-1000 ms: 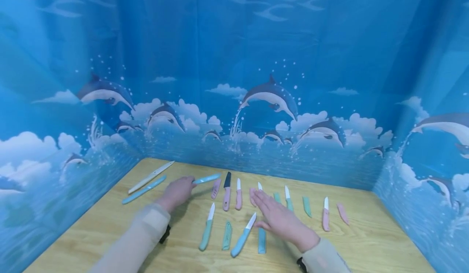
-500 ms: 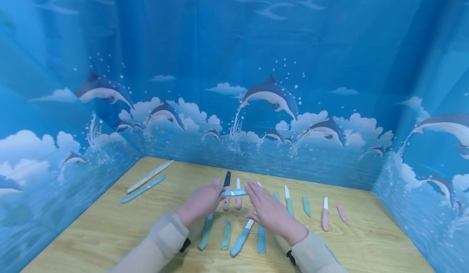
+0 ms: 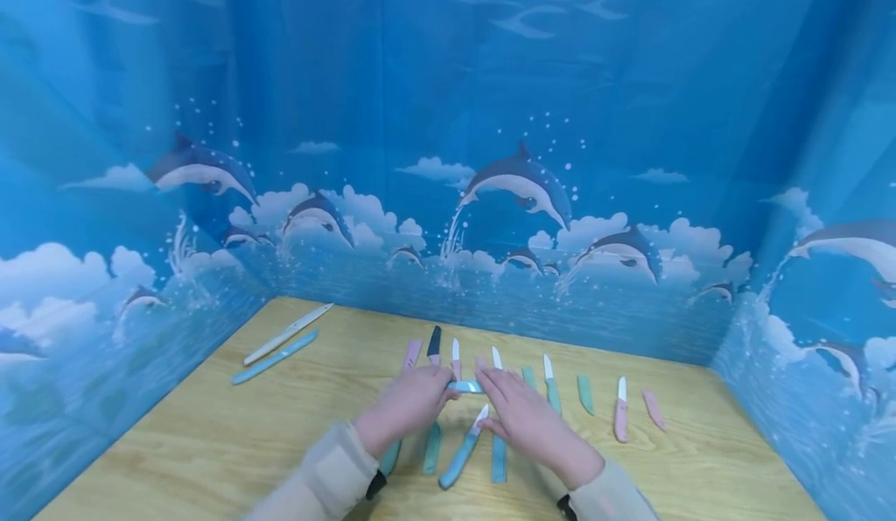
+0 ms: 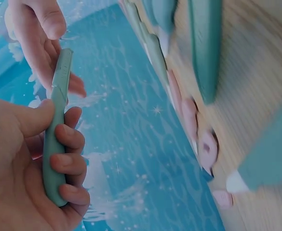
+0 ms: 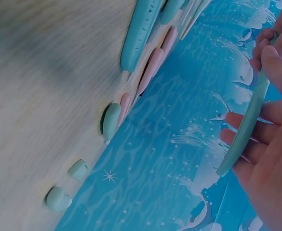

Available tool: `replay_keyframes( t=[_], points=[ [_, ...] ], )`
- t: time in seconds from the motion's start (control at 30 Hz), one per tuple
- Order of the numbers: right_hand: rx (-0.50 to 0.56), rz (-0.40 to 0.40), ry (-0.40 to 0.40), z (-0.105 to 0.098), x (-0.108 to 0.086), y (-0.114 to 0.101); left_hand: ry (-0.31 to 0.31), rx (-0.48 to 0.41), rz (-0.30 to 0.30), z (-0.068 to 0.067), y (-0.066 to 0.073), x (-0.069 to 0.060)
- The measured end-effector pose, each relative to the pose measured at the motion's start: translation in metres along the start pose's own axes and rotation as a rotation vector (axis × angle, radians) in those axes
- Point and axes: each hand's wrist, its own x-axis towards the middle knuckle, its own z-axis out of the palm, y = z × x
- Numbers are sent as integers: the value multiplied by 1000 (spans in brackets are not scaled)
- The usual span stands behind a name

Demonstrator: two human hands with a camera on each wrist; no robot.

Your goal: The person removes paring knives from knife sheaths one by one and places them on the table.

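Note:
My left hand grips the handle of a light-blue sheathed knife, held above the table. In the left wrist view my fingers curl round the handle, and a seam marks where the sheath begins. My right hand is at the sheath end, its fingers extended along and behind it; in the right wrist view the knife crosses those fingers. Below the hands lie a blue-handled knife, a blue sheath and a green sheath. The left hand and wrist partly hide a green-handled knife.
Behind the hands lie a black-bladed knife and a pink sheath. To the right are a green-handled knife, a green sheath, a pink-handled knife and a pink sheath. A long white piece lies far left.
My left hand has carried the sheathed knife rightward and nearer to the body, bringing its end to the right hand. The right hand has shifted only slightly.

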Motion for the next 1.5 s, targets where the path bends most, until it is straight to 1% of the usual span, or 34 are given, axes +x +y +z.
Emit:
replay_keyframes(
  t=[0.1,0.23,0.37,0.5,0.6,0.7,0.8,0.93,1.03,1.2,1.37,1.5],
  points=[
    [4,18,20,-1,-4,-2,-20,-30,-4,1,7,1],
    [16,62,8,-6,-11,-4,-27,-60,5,5,17,1],
    [42,105,-9,-11,-19,-2,-21,-83,14,9,28,0],
    [83,109,24,-17,-29,1,-48,-106,7,11,39,0],
    [120,95,58,-20,-35,3,-73,-138,-1,13,44,-2],
    [151,99,66,-22,-39,5,-79,-171,4,15,48,-2],
    [196,113,58,-22,-43,7,-76,-181,13,17,50,-2],
    [227,109,48,-21,-45,8,-75,-163,18,17,52,-4],
    [231,96,50,-19,-46,8,-80,-158,21,16,53,-6],
    [238,102,39,-20,-45,9,-81,-148,41,13,52,-7],
    [260,104,19,-23,-44,10,-71,-102,71,14,51,-8],
    [268,96,14,-24,-46,10,-65,-79,77,16,52,-8]
  ],
)
